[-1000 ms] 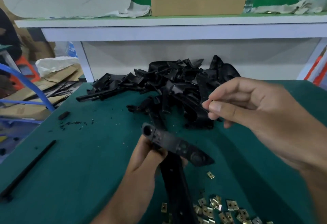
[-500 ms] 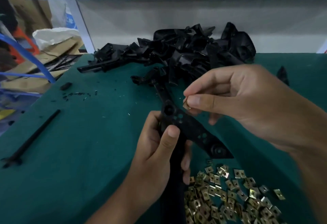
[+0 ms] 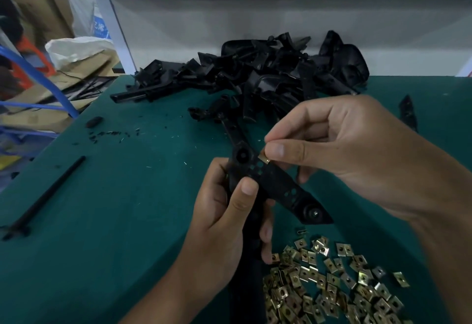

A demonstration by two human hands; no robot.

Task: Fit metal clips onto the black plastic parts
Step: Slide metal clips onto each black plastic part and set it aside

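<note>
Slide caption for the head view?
Right hand pinches brass-coloured metal clip at black plastic bracket gripped by left hand.

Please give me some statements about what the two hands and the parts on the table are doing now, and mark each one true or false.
1. The left hand grips a black plastic part. True.
2. The right hand is empty. False: it pinches a metal clip at the part's edge.
3. Loose clips lie in front of the right hand. True.
4. The pile of black parts sits on the upper shelf. False: it lies on the green table.
</note>
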